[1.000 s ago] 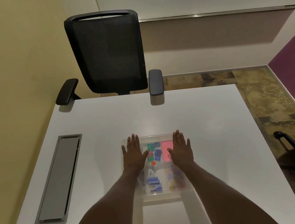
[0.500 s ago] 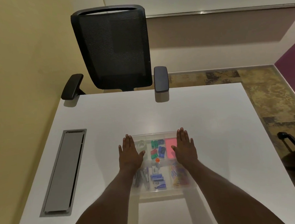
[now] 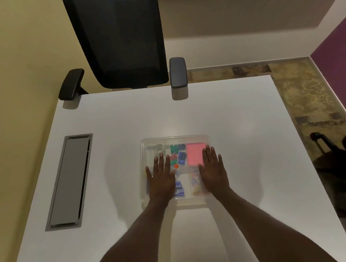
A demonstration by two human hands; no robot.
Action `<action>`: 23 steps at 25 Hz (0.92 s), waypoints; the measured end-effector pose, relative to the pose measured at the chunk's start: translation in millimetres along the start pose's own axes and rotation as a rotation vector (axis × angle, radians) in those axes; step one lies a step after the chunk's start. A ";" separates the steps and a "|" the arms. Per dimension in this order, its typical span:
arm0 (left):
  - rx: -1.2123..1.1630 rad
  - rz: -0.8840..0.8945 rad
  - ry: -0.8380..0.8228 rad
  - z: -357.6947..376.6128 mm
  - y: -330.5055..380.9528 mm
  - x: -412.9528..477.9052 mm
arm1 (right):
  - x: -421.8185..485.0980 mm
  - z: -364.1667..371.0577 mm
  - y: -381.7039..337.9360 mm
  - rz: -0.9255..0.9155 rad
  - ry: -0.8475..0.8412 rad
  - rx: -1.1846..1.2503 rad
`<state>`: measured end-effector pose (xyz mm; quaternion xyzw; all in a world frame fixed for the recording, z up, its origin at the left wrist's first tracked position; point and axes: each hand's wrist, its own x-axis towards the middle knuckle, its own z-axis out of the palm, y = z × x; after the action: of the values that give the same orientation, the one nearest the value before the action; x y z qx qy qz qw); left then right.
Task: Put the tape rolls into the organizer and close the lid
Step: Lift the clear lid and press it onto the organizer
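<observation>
Inside organizer (image 3: 175, 139), tape roll (image 3: 159, 148), pink pad (image 3: 195, 154)

Your left hand (image 3: 160, 179) and right hand (image 3: 213, 172) now sit nearer you on the organizer (image 3: 175, 139), exposing its far compartments.

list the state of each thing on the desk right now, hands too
organizer: flat on the desk, clear lid seems to be on
left hand: flat, palm down on the lid
right hand: flat, palm down on the lid
tape roll: inside, far left compartment
pink pad: inside, far right compartment
cable hatch: shut
</observation>
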<state>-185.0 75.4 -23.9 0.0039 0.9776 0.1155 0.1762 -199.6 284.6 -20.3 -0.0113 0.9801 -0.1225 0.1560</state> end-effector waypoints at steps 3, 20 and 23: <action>0.016 0.014 0.003 3.6 1.1 -5.7 | -28.8 20.0 1.9 0.008 0.065 0.016; 0.029 0.216 0.113 19.4 -60.4 -13.8 | -19.3 43.3 6.3 0.006 0.167 -0.044; 0.042 0.201 0.132 23.7 -62.2 -16.3 | -18.0 46.3 6.6 0.008 0.167 -0.040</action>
<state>-159.5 19.4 -54.0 0.0978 0.9839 0.1120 0.0989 -168.2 281.1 -59.1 -0.0005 0.9919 -0.1030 0.0740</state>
